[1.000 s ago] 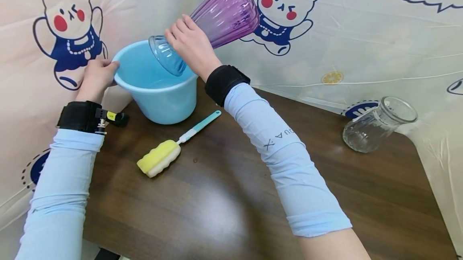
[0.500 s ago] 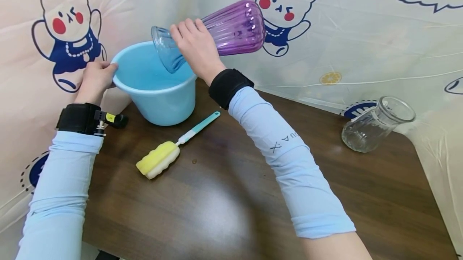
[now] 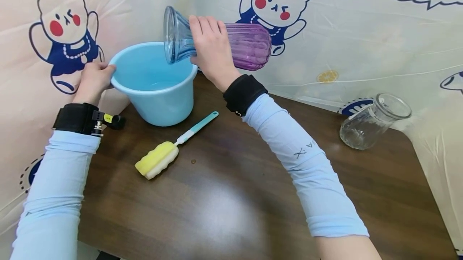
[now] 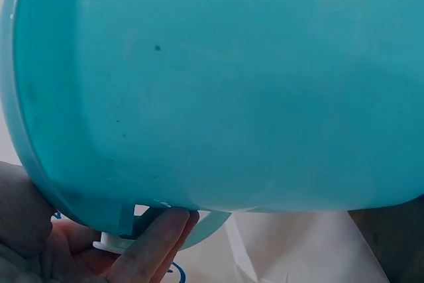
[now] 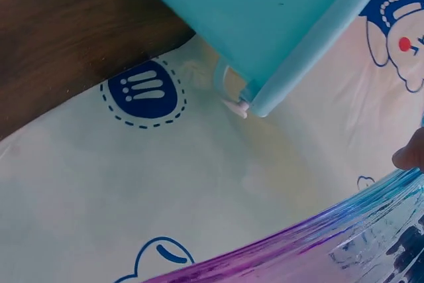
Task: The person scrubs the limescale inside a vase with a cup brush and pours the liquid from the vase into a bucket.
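Note:
In the head view my right hand (image 3: 213,49) grips the neck of a ribbed glass vase (image 3: 249,45), blue at the mouth and purple at the base. The vase lies nearly level, its flared mouth over the right side of a light blue bucket (image 3: 159,107). My left hand (image 3: 95,78) holds the bucket's left rim, thumb on top. Seen from the left wrist, fingers (image 4: 156,243) curl under the rim beside the bucket's handle. Water appears to lie in the bucket's bottom. The right wrist view catches the vase's side (image 5: 291,243) and a thumb at the edge.
A bottle brush (image 3: 159,159) with a yellow and white sponge head lies on the dark wooden table (image 3: 253,195), near the bucket. A clear glass jar (image 3: 372,125) stands tilted-looking at the far right. A printed curtain (image 3: 354,31) hangs behind the table.
The vase has swung from mouth-down to nearly level, its mouth rising and its base dropping. My right hand has shifted slightly right with it. The left hand keeps its hold on the bucket.

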Demonstrator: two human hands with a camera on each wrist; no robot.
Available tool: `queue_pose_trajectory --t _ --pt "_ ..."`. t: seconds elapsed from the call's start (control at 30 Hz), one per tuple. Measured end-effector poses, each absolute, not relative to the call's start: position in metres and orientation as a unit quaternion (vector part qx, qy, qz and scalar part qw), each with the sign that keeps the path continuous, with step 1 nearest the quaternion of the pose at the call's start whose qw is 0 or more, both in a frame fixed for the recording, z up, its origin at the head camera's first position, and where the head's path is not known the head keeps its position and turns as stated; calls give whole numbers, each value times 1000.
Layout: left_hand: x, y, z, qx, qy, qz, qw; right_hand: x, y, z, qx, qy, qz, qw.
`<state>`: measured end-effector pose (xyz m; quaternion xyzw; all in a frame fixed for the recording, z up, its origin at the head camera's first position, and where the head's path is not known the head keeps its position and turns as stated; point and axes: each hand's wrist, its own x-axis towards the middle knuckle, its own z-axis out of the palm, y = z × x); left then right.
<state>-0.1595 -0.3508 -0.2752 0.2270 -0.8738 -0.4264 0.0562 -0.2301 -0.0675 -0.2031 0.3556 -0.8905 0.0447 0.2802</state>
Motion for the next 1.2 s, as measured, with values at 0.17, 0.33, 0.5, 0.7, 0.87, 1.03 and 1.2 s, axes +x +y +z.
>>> queue_pose_trajectory --t 0.17,0.33,0.5,0.7,0.87,1.03,1.2 --pt "-162 -352 -275 227 -880 -413 56 -228 -55 -204 338 -889 137 277" --pt "-165 -351 -273 226 -880 -414 56 -229 -39 -210 309 -874 242 286" --pt "-167 -349 -272 227 -878 -418 50 -232 -21 -223 285 -849 343 285" --pt "-167 -349 -273 224 -881 -413 48 -229 0 -238 274 -803 461 261" --pt "-165 -349 -273 220 -885 -407 51 -225 17 -248 237 -783 539 199" --pt "-163 -350 -275 217 -887 -403 55 -218 33 -254 208 -774 578 155" --pt "-157 -346 -276 214 -897 -376 94 -195 47 -241 196 -761 606 125"
